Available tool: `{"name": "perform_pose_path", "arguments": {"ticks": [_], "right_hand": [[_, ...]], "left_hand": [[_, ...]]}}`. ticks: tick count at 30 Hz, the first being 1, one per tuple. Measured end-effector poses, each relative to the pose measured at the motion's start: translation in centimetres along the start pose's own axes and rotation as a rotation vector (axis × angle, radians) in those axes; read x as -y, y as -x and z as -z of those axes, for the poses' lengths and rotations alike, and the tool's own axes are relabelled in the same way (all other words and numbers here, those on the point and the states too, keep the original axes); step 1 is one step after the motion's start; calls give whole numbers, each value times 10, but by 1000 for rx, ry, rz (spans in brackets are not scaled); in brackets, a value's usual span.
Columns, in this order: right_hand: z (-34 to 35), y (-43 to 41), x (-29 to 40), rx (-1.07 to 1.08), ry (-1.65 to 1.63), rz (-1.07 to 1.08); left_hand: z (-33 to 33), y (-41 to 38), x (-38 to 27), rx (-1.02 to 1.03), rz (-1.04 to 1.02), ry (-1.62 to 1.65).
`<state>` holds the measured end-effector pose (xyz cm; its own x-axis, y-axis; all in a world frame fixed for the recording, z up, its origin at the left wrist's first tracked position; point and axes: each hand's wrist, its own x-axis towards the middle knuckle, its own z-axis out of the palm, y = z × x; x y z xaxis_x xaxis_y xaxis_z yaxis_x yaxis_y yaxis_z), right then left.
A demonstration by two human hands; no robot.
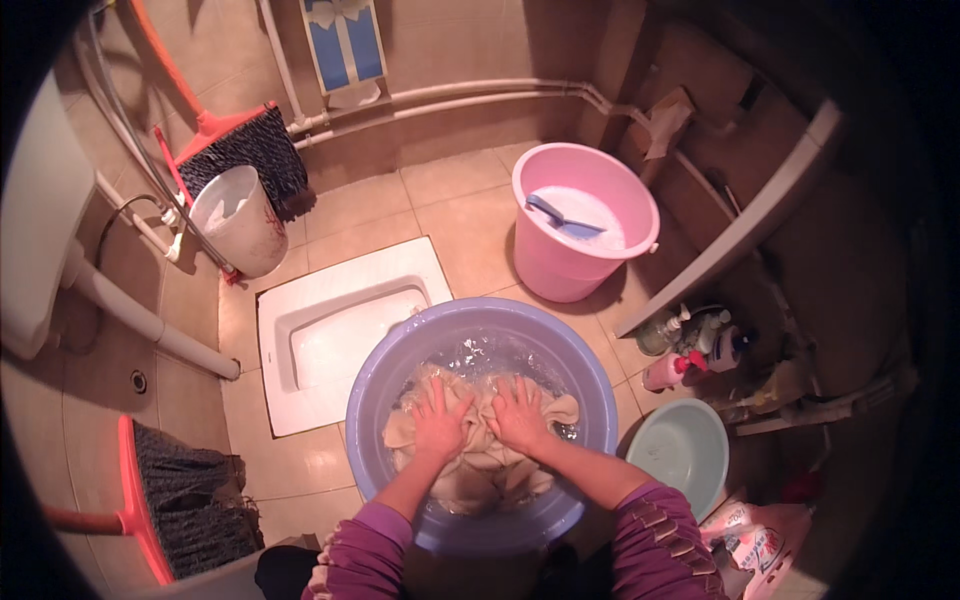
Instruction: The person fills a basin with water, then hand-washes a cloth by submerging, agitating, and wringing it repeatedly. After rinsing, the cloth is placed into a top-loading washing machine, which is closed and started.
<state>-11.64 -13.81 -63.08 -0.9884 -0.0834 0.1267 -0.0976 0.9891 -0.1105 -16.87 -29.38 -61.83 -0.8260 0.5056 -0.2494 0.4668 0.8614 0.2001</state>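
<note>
A large purple plastic basin point(366, 375) holds water and a wet beige cloth point(480, 442). On the left part of the cloth lies my left hand point(439, 424), its fingers spread over the fabric and pointing away from me. My right hand point(517, 420) presses on the cloth to the right, with its thumb towards the left hand. Folds of the fabric bulge between and around both hands, and part of it is under water. Neither hand plainly grips the cloth.
Beyond the basin are a white squat toilet point(271, 360) and a pink bucket point(559, 266) with a blue scoop point(566, 219) in sudsy water. A green basin point(716, 450) and pump bottles point(664, 371) stand right. Brooms point(191, 487) and a waste bin point(251, 232) are left.
</note>
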Motion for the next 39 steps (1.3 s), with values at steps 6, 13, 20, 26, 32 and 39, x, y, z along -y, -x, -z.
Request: {"name": "perform_pose_path", "arguments": {"ticks": [6,13,20,26,32,39], "right_hand": [[-53,-24,-12,494,-90,-238],[-49,-41,-6,475,-298,-340],[-35,-66,-13,204,-377,-667],[-8,-49,-59,-211,-1233,-573],[122,-53,17,87,-1142,25],[99,-33,59,-232,-1503,-326]], "left_hand": [[-10,-35,10,176,45,218],[-46,-47,26,-173,12,139],[-41,-63,44,-95,-40,393],[18,-47,54,-296,53,1008],[106,-17,42,-182,-177,1421],[132,15,17,-213,-352,1514]]}}
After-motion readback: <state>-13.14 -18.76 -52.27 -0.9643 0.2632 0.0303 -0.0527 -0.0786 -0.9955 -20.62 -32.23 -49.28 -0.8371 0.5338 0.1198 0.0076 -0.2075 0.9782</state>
